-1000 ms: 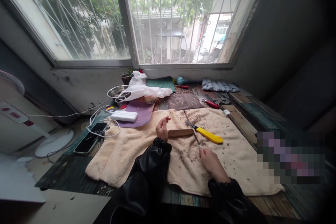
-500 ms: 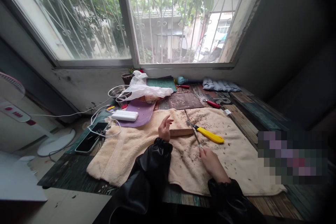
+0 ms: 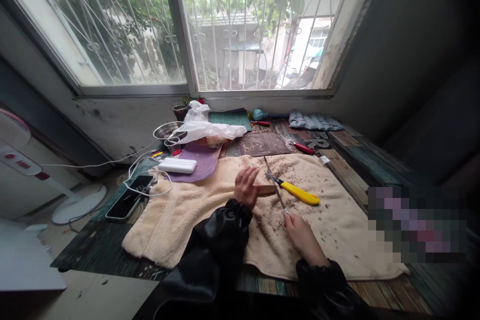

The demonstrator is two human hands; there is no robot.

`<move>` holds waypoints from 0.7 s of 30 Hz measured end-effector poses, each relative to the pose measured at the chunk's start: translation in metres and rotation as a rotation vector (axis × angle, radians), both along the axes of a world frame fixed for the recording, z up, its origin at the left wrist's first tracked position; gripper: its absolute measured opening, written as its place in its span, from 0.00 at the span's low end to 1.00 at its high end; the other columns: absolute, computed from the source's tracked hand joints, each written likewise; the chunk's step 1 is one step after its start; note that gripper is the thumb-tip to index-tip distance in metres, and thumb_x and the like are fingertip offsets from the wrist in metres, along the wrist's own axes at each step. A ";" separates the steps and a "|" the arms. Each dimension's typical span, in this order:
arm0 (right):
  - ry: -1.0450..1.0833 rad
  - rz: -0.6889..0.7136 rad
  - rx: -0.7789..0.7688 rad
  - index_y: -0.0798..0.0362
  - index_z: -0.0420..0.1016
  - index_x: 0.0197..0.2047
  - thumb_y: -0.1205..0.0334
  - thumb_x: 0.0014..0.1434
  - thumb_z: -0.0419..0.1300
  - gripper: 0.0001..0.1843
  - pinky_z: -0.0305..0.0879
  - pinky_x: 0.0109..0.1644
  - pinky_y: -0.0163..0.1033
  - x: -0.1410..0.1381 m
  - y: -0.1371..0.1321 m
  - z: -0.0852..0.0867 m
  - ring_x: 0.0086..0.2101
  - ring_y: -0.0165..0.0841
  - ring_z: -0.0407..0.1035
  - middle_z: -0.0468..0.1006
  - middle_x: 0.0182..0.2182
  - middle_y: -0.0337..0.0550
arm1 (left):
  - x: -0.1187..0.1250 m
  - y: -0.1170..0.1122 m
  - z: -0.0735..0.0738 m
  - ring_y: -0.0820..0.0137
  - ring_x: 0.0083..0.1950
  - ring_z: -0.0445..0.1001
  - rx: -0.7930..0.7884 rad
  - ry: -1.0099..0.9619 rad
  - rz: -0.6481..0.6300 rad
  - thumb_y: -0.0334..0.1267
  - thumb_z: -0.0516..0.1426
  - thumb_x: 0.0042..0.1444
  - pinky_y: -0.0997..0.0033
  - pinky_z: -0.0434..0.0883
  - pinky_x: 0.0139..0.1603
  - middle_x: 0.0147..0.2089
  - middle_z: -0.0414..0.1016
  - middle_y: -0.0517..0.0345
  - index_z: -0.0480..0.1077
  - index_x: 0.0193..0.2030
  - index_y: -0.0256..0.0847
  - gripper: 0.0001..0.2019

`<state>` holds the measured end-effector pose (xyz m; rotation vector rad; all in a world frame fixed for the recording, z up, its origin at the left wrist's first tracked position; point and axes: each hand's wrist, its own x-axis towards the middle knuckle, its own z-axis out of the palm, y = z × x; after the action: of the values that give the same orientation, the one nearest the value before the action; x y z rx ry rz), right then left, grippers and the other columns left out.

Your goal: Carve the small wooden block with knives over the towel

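In my right hand [image 3: 301, 235] is a long, thin metal file [image 3: 278, 190] with a pale grip, fingers closed round it. It slants up and away across the right end of a wooden piece [image 3: 267, 189] lying on a beige towel [image 3: 337, 200]. My left hand [image 3: 246, 187] is over the left part of the wood, fingers stretched and a little blurred; whether it touches the wood I cannot tell. Just right of the file lies a yellow-handled utility knife [image 3: 300, 192]. Dark shavings are scattered over the towel around the wood.
Behind the towel lie a brown board [image 3: 264, 144], a red-handled tool [image 3: 303, 148] and a white plastic bag [image 3: 213, 131]. At left are a purple sheet [image 3: 197, 160], a white power strip [image 3: 177, 165] with a looping cable and a phone [image 3: 129, 197]. A fan [image 3: 22, 160] stands left.
My left hand has shifted right and turned, from the wood's left end to over its left part. The right hand and the file have hardly moved.
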<state>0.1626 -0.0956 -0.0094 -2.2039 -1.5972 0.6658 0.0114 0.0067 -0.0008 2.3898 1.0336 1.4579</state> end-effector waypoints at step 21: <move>-0.049 -0.006 -0.038 0.53 0.67 0.29 0.57 0.56 0.37 0.20 0.50 0.29 0.31 -0.006 -0.016 0.004 0.28 0.30 0.64 0.73 0.27 0.45 | 0.030 -0.003 -0.021 0.70 0.38 0.61 -0.113 0.376 0.154 0.40 0.50 0.51 0.69 0.58 0.39 0.33 0.67 0.59 0.67 0.33 0.45 0.07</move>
<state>0.1566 -0.1114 -0.0052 -2.2678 -1.6130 0.6505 0.0413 0.0032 -0.0219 2.6089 1.3668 0.9737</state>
